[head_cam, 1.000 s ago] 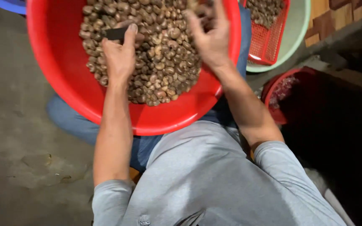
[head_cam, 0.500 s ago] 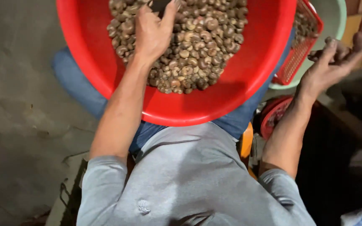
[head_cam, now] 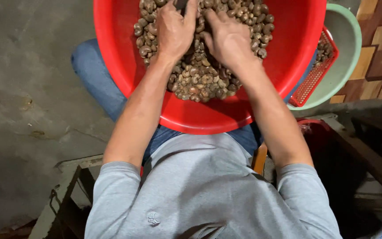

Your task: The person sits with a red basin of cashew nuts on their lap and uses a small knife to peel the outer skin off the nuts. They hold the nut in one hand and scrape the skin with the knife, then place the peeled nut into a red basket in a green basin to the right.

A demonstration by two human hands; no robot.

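Observation:
A big red basin rests on my lap, holding a heap of brown shelled nuts. My left hand lies on the heap near the far side, fingers closed around a small dark tool whose tip shows at the top edge. My right hand is beside it, almost touching, with its fingertips pressed down into the nuts. Whether it holds a nut is hidden by the fingers.
To the right of the basin stands a pale green bowl with a red mesh basket of nuts in it. A dark red bucket sits low on the right by a metal frame. Bare concrete floor lies left.
My right hand has come back from over the red basket on the right into the nut heap, next to the left hand. The left hand has stayed on the heap.

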